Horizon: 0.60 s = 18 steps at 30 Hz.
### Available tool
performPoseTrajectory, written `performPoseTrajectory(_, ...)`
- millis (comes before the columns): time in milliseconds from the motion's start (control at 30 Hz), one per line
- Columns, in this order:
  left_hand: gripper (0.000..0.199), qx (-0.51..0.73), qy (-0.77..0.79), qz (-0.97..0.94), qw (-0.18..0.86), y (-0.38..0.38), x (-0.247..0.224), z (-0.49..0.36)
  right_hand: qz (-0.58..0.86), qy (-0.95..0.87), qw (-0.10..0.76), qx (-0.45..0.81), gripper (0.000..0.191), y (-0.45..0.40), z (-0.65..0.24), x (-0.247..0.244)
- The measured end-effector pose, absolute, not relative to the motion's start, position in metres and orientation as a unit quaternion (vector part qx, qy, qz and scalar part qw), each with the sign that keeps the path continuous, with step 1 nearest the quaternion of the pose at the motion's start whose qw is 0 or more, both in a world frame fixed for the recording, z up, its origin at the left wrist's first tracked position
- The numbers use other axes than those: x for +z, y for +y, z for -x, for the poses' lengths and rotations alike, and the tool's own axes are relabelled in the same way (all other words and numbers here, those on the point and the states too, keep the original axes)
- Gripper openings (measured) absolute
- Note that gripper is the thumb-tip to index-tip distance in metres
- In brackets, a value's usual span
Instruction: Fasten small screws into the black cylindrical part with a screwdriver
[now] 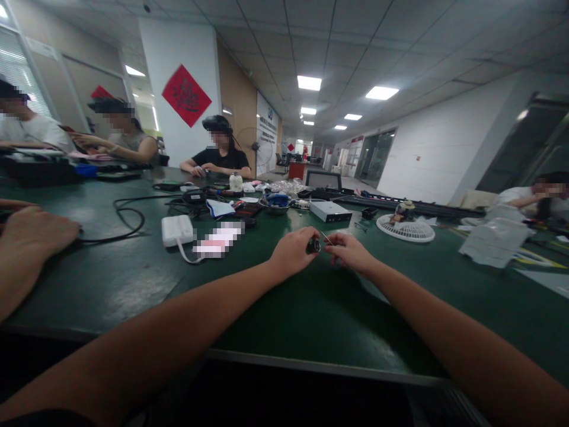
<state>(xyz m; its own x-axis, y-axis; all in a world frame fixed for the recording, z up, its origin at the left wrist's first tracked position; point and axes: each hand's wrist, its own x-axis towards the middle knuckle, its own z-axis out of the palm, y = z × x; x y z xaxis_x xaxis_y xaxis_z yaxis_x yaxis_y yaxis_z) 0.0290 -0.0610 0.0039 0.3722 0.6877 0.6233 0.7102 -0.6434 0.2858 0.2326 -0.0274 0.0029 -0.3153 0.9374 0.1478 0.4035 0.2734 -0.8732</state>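
Above the green table (275, 323), near its middle, my left hand (291, 252) is closed around a small dark cylindrical object (313, 245), whose round end faces right. Just to the right, my right hand (349, 252) pinches a thin metallic rod (328, 238) between thumb and fingers. The rod points up and left towards the dark object; whether they touch is too small to tell. Beyond my hands lies a silver box-shaped drive (329, 211). A white round fan grille (405, 230) lies to the right, with a small part on top.
A white power adapter (176, 230) with a cable and a phone-like item (220, 239) are left of my hands. Black cables, a cloth (220, 208) and a blue-filled bowl (275, 201) lie farther back. Another person's hand (38, 243) rests at far left; several people sit around.
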Motion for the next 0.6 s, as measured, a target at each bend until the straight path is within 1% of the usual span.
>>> performPoseTrajectory(67,0.032,-0.377,-0.45,0.81,0.015,-0.058,0.003,-0.027,0.469,-0.756,0.351,0.292,0.027,-0.021,-0.236,-0.001)
performPoseTrajectory(167,0.031,-0.388,-0.482,0.786,0.004,-0.052,0.0,-0.024,0.451,-0.817,0.326,0.15,0.035,-0.017,-0.241,-0.002)
performPoseTrajectory(233,0.03,-0.394,-0.498,0.773,-0.009,-0.049,-0.001,-0.023,0.435,-0.842,0.305,0.094,0.036,-0.017,-0.243,0.0)
performPoseTrajectory(333,0.029,-0.391,-0.518,0.761,-0.016,-0.045,-0.003,-0.021,0.426,-0.862,0.272,0.048,0.035,-0.018,-0.244,0.003)
performPoseTrajectory(433,0.029,-0.38,-0.53,0.758,-0.002,-0.042,-0.005,-0.019,0.428,-0.867,0.255,0.015,0.035,-0.018,-0.246,0.004)
performPoseTrajectory(600,0.033,-0.362,-0.525,0.77,-0.003,-0.04,-0.007,-0.016,0.424,-0.87,0.25,0.019,0.034,-0.016,-0.25,0.005)
